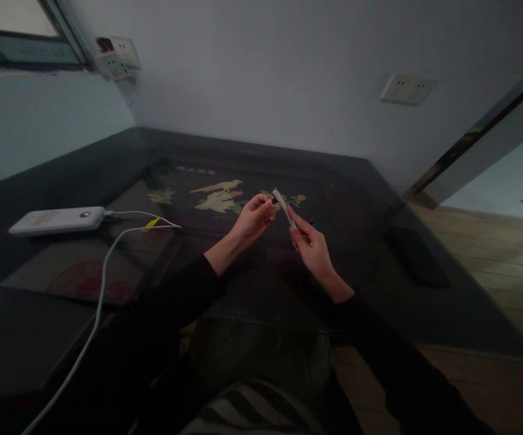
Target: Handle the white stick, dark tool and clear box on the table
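My right hand (309, 241) is closed on a thin, light-coloured flat strip (283, 205), which slants up and to the left from its fingertips. Just left of the strip's upper end, my left hand (256, 219) is pinched around a small dark piece (274, 199) that is too small to name. The two hands are close together above the dark table, and the small piece is right beside the strip. Whether the two touch cannot be made out.
A white power bank (57, 221) with a white cable (104, 278) and a yellow tag (151, 224) lies on the left of the dark table (252, 293). A dark flat object (418, 257) lies at the right. Wall sockets (407, 89) are behind.
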### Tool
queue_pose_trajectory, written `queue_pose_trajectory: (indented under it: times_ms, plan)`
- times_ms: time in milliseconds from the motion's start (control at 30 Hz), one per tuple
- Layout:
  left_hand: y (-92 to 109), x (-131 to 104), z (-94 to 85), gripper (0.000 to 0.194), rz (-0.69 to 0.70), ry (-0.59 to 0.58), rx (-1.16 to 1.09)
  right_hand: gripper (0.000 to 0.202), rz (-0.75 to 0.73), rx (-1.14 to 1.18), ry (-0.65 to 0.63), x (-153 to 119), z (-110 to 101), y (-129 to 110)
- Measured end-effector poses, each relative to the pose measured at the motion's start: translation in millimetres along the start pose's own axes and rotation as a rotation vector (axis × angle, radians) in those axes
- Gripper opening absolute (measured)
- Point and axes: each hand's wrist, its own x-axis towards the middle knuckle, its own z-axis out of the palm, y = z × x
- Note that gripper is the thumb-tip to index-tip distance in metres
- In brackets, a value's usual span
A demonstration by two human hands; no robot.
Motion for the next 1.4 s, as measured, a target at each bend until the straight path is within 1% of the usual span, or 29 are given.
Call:
queue_pose_trajectory:
  times_ms: [100,233,600,733,867,1033,1233,1400]
  plan:
    - [0.8,-1.2,0.7,0.042,-0.015,0.011,0.025,0.050,0.017,0.027,0.063,1.3,-0.9,1.3]
    - [1.4,-2.3,2.9,0.036,-0.024,0.035,0.032,0.050,0.043,0.051,0.082,1.6,-1.4,0.9]
    - [4.1,-3.1,6.6,0.032,-0.019,0.038,-0.005,0.051,0.071,0.085,0.057,-1.2,-0.9,-3.4]
    - [3.3,-3.2,6.5,0.032,-0.021,0.036,-0.005,0.050,0.052,0.082,0.041,-1.4,-0.4,-2.5]
    - [3.2,-3.2,7.1,0.033,-0.010,0.035,0.003,0.048,0.030,0.072,0.007,-3.3,1.0,-3.1]
    - [3.2,-1.8,6.3,0.036,-0.001,0.039,-0.016,0.050,0.037,0.120,-0.024,-5.2,2.3,-6.2]
    - [2.3,-0.9,3.0,0.037,0.005,0.027,-0.002,0.049,0.053,0.112,0.007,-2.2,2.0,-6.0]
    - [2.4,-1.4,2.7,0.035,-0.015,0.049,0.026,0.048,0.050,0.080,0.037,0.2,0.3,-3.6]
